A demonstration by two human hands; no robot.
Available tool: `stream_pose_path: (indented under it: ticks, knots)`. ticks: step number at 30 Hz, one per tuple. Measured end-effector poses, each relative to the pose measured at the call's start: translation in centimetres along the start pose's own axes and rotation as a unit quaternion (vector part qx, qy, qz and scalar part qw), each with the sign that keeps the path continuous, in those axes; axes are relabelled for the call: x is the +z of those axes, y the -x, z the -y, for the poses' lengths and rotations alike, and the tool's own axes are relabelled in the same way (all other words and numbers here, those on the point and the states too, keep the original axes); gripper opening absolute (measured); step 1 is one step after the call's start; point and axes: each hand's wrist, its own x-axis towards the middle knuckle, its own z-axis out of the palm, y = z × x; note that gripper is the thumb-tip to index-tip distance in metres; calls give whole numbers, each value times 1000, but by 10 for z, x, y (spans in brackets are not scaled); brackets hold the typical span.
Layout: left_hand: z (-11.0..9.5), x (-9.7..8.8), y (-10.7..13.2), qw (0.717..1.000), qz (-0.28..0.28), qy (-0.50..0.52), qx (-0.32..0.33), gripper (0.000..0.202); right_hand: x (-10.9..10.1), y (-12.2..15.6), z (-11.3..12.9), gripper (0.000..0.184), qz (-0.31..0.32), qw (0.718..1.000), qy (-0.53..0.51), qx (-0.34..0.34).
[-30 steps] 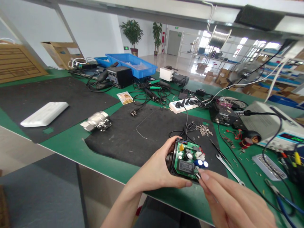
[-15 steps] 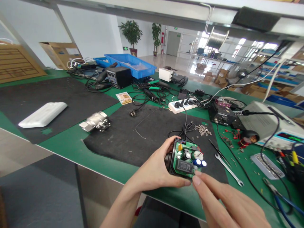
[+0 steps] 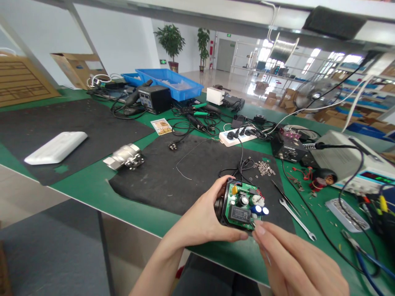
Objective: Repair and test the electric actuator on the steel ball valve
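My left hand (image 3: 200, 222) grips a small black housing with a green circuit board (image 3: 243, 204) in it, thumb under its near edge and fingers over its far side. The board carries blue capacitors, a black relay and a yellow part. My right hand (image 3: 296, 263) comes in from the lower right with its fingers pinched together at the board's near right corner. A thin silvery thing seems to sit between those fingertips, too small to name. A black cable runs from the housing across the black mat (image 3: 173, 181).
A wrench (image 3: 298, 225) and tweezers (image 3: 285, 198) lie right of the board, with a pile of washers (image 3: 264, 168) behind. A metal valve (image 3: 125, 157), a white cover (image 3: 55, 147), a power strip (image 3: 239, 137), soldering station (image 3: 288, 150), bench supply (image 3: 354, 164) and blue trays (image 3: 173, 84) stand around.
The board and both hands have shifted slightly left and stayed together. My right fingertips have kept to the board's near right corner.
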Motion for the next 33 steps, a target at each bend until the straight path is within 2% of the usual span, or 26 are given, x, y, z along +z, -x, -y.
stream_pose_path:
  ticks: [8,12,25,28,33]
  knots:
    - [-1,2,-1,1000,4,21,0,105,9,-2,-4,16,-30,999,4,17]
    - [-2,2,-1,999,5,32,6,101,11,-3,-4,21,-36,999,-4,12]
    - [-2,2,-2,1000,6,24,14,101,0,14,-23,38,46,997,-54,-39]
    - [-2,1,-2,999,4,24,23,102,2,11,-22,35,38,998,-40,-25]
    - [-3,1,-2,999,14,27,23,100,4,1,-15,15,28,999,-33,34]
